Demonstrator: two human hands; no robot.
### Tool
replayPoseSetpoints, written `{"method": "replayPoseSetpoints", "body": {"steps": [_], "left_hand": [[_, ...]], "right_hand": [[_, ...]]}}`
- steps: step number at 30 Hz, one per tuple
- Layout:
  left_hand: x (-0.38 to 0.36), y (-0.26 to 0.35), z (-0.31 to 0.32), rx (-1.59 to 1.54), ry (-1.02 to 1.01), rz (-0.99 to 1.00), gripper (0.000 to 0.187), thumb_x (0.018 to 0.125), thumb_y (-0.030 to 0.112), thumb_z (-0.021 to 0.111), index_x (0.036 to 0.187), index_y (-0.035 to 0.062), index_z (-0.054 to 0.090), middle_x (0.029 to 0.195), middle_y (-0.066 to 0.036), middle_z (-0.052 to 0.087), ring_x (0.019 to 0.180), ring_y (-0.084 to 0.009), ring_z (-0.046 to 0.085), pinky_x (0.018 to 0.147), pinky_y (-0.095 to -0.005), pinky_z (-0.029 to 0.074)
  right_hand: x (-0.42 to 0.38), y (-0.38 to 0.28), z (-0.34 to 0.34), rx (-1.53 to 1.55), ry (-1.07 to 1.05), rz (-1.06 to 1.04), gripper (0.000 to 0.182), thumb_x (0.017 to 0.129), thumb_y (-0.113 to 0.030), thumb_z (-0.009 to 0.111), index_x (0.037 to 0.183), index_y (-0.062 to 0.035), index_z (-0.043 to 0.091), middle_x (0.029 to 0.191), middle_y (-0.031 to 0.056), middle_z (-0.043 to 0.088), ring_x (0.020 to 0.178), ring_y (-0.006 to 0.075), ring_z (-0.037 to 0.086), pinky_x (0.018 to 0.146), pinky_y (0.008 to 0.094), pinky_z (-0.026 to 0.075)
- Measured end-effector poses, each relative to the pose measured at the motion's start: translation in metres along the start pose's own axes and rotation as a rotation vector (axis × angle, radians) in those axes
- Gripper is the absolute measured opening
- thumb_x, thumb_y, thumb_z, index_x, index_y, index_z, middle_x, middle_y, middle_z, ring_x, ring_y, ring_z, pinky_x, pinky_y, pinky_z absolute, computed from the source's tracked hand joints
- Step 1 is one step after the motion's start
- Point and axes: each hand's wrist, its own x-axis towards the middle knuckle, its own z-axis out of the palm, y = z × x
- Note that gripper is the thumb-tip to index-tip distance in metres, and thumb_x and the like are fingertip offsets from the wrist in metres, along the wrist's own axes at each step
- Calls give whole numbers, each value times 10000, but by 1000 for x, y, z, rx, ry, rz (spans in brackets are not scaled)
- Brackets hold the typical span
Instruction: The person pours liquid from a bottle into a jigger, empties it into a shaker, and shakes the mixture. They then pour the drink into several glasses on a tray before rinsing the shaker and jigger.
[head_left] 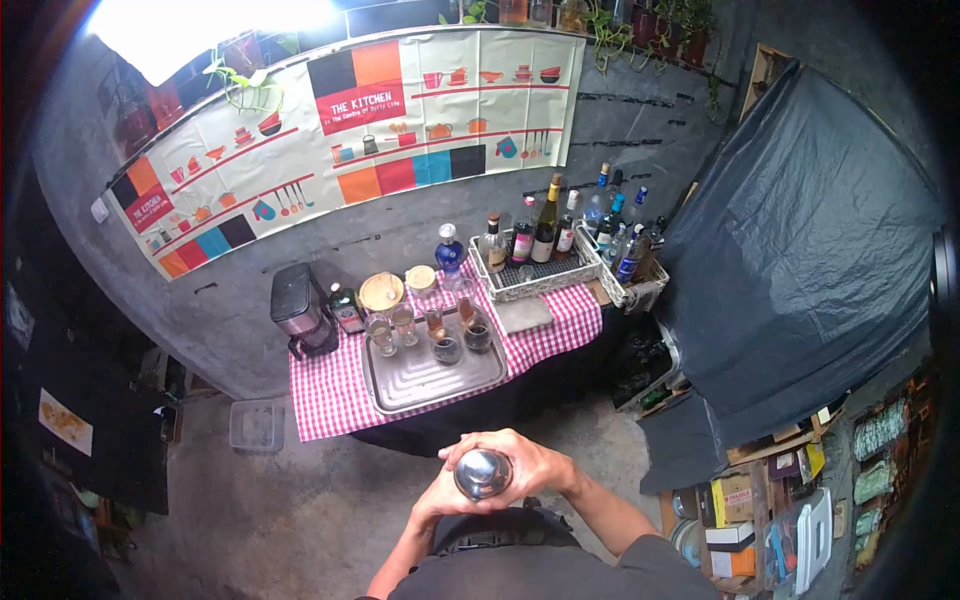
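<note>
Both of my hands are wrapped round a shiny metal shaker [483, 474], close to my body and in front of the table. My left hand [436, 497] holds it from the left and below. My right hand [535, 464] closes over its top and right side. Beyond them, on a red checked cloth [325, 400], lies a metal tray [435, 388]. Several glasses stand on the tray, among them a round dark glass [447, 349] and a tall clear glass [380, 336].
A black coffee maker [305, 310] stands at the table's left end. Behind the tray are a blue bottle [449, 250] and a wire basket [540, 282] of bottles. Shelves with boxes [733, 500] are at the right. A clear bin [257, 426] sits on the floor.
</note>
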Motion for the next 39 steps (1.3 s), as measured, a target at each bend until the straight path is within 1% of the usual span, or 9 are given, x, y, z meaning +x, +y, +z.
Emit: {"method": "replayPoseSetpoints", "body": {"steps": [6,12,18,20,21,24,28,31,39], "left_hand": [[3,9,10,180,107,99,661,592,192,892,1170,11,628,1107,-77,678,1023,-188,661,906,-350,537],[6,13,14,239,142,154,513,644,130,867,1095,6,655,1017,-61,695,935,-157,664,848,-331,547],[17,31,17,108,122,104,774,609,225,968,1235,20,562,1128,-29,636,991,-141,624,893,-333,537],[16,31,12,-88,-38,57,946,568,397,1014,1292,22,535,1178,-44,629,1046,-157,622,949,-349,522],[14,22,8,-129,-31,36,1082,528,589,985,1325,20,526,1214,-55,625,1098,-162,615,981,-359,511],[15,9,6,-76,-21,95,1110,545,657,948,1342,14,520,1226,-63,629,1114,-166,616,985,-355,509],[17,13,8,-74,-67,106,984,618,609,931,1290,1,550,1191,-59,628,1077,-183,628,964,-360,513],[21,7,16,-77,-8,195,937,645,604,918,1266,-2,564,1189,-57,624,1085,-185,626,962,-362,513],[19,1,12,-114,42,255,941,641,511,956,1299,-21,545,1186,-74,626,1080,-168,616,942,-335,508]], "right_hand": [[3,17,19,-79,384,-152,624,641,-193,888,1164,45,645,1149,177,698,1196,324,644,1071,442,484],[3,17,21,-61,452,-12,615,643,-149,891,1169,41,634,1175,169,693,1214,305,642,1074,443,488],[1,3,1,-322,431,-140,630,669,-237,901,1172,22,623,1222,182,672,1181,307,652,1050,421,501],[-1,-6,-2,-323,390,-120,671,662,-267,922,1190,16,619,1296,190,626,1198,308,633,1053,433,494],[-1,-11,-1,-325,363,-73,699,651,-289,936,1196,17,623,1317,183,613,1228,301,612,1058,430,486],[-4,-12,-4,-315,312,-61,793,654,-390,949,1248,21,621,1366,181,578,1284,300,572,1085,432,459],[-6,-8,-2,-167,331,-211,723,790,-405,869,1308,20,599,1350,188,606,1306,313,566,1132,443,410],[-4,-6,6,-160,383,-205,497,921,-239,758,1302,19,569,1161,171,707,1212,343,642,1046,441,487],[1,-1,16,-328,462,-297,448,936,-228,739,1248,5,517,1209,188,688,1218,366,638,1001,451,517]]}}
